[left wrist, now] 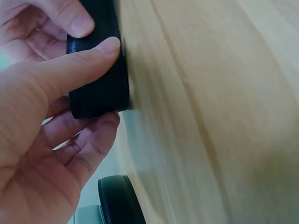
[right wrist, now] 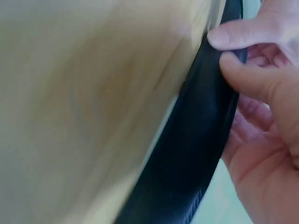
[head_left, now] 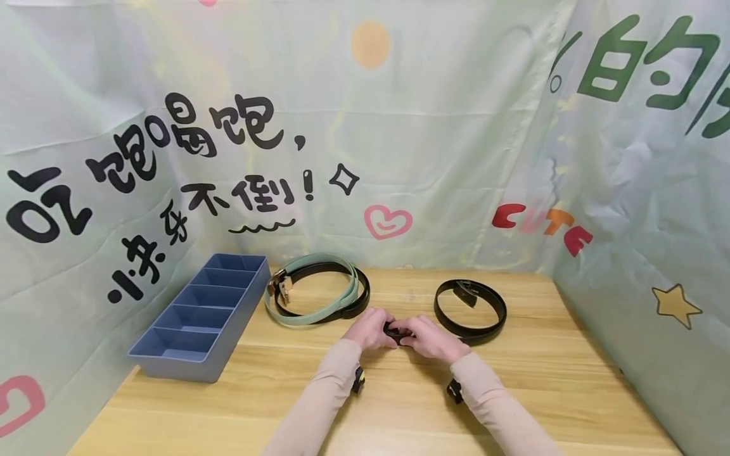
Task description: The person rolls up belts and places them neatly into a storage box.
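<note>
At the table's middle both hands meet on a black belt (head_left: 392, 330). My left hand (head_left: 367, 328) pinches its end, with the thumb across the outer face and fingers behind in the left wrist view. Beside it, my right hand (head_left: 431, 337) pinches the same strap (right wrist: 196, 126) between thumb and fingers. From there the strap passes behind the right hand toward a black loop (head_left: 496, 323) lying at the right, with a dark buckle (head_left: 465, 293) inside. Whether the loop and the held end are one piece is partly hidden by the hand.
Left of the hands lie a coiled light green belt (head_left: 319, 318) and another coiled black belt (head_left: 365, 294), overlapping, with metal buckles (head_left: 279, 283). A blue compartment tray (head_left: 234, 342) stands at the left. Printed cloth (head_left: 433, 158) walls the wooden table (head_left: 399, 411) at back and sides.
</note>
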### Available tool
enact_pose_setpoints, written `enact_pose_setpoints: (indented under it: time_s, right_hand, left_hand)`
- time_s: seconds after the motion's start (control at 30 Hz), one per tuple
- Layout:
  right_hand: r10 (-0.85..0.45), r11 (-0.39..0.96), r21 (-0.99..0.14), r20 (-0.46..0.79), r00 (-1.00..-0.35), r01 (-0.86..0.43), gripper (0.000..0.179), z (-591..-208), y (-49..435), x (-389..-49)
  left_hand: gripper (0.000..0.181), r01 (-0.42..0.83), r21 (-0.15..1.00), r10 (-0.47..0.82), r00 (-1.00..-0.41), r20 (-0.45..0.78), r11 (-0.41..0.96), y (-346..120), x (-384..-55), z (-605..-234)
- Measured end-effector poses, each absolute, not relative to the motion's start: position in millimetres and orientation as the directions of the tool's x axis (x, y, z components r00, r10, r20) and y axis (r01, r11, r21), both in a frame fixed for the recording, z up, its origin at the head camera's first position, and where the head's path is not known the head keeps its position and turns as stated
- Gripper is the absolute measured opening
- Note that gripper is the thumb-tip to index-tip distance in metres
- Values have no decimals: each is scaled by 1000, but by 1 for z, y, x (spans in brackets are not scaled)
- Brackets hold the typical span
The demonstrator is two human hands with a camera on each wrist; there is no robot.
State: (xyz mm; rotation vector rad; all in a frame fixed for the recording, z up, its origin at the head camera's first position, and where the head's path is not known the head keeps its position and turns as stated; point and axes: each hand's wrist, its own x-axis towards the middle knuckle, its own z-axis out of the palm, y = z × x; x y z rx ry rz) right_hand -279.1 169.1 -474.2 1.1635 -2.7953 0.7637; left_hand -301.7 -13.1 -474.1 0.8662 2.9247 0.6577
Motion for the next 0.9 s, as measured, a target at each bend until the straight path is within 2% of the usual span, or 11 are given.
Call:
enact_pose_setpoints:
  time_s: [0.1,0.2,0.27,0.37,0.53,0.67,0.8,0.9]
  right_hand:
    - [-673,588,-429,210,-709,-686,29,-473,172,-280]
    - [-676,594,-368,254,-692,-715,21,-473,172,-281]
    - [-669,610,-312,289,-685,-728,17,-474,171,-282]
    - [-647,636,-287,308,-698,-716,14,-476,168,-282]
    - [-641,633,-293,320,-697,-717,12,-478,166,-282]
    - [-669,600,-332,291,-684,-728,22,-478,171,-282]
    - [-698,579,-348,257,-669,-737,30,-477,178,-281]
    - [-705,567,-329,281,-651,-755,25,-478,179,-283]
  left_hand:
    - [29,539,385,550,-830,94,749,-13,-303,-473]
    - [30,546,379,558,-825,89,747,-13,-302,-473]
    - [31,526,396,541,-837,84,753,-13,-301,-472]
    - [32,493,416,507,-858,85,764,-12,-300,-472]
    - [34,495,383,492,-863,113,780,-10,-300,-474]
    - [30,510,389,509,-853,116,767,-12,-301,-474]
    - [28,559,403,565,-817,116,725,-14,-302,-474]
    - [29,591,401,597,-792,125,700,-16,-303,-474]
